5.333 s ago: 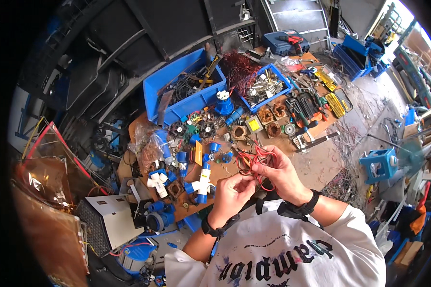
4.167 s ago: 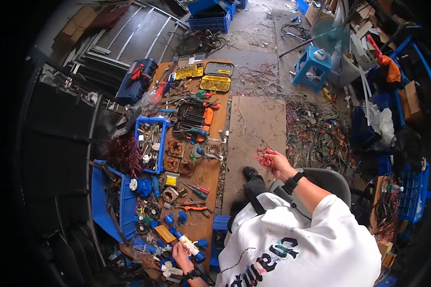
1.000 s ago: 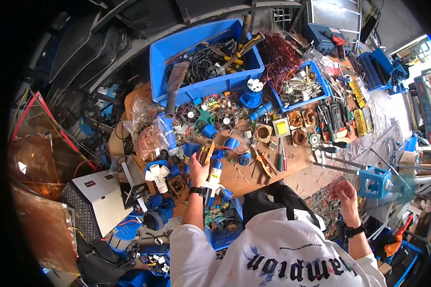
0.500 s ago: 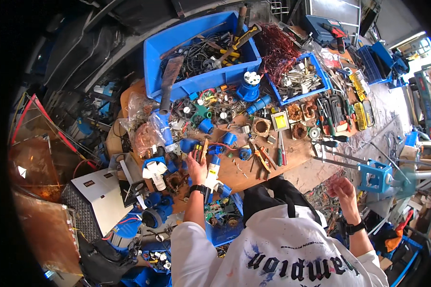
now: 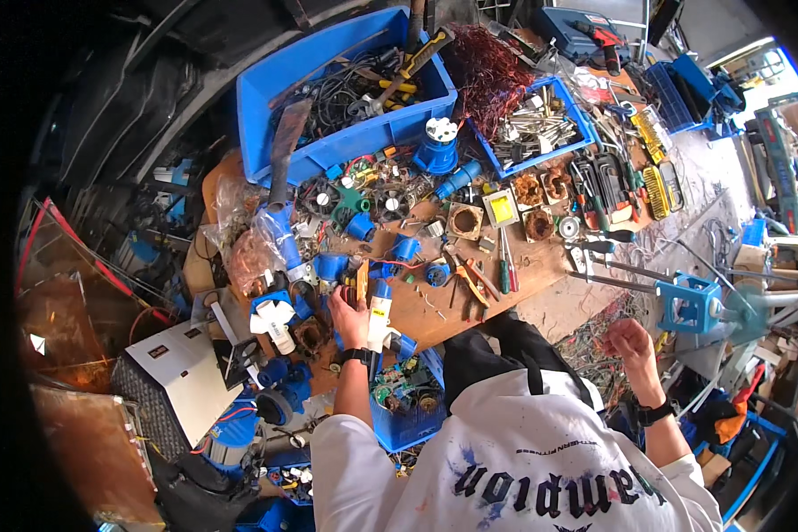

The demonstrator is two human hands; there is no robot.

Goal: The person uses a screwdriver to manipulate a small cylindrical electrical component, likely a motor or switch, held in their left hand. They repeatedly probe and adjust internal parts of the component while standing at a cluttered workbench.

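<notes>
At the bench's near left, my left hand (image 5: 350,321) is closed around a tool with orange-yellow handles (image 5: 362,280); its working end is hidden by clutter and my fingers. Right beside that hand is a white and blue cylindrical part (image 5: 379,312) with a yellow label. Blue round motor housings (image 5: 331,266) sit just beyond the fingers. My right hand (image 5: 628,340) hangs in the air to the right, away from the bench, its fingers curled in with nothing visible in them.
A large blue bin (image 5: 346,142) of cables stands at the back, beside a heap of red wire (image 5: 488,75) and a blue tray (image 5: 585,137) of metal rods. Pliers (image 5: 474,284) and screwdrivers (image 5: 507,266) lie mid-bench. A blue-headed stand (image 5: 690,303) is right; a parts crate (image 5: 408,434) sits below.
The whole view has shifted, so the bench sits a little further left and up. My left hand stays by the same parts. My right hand's fingers look more curled.
</notes>
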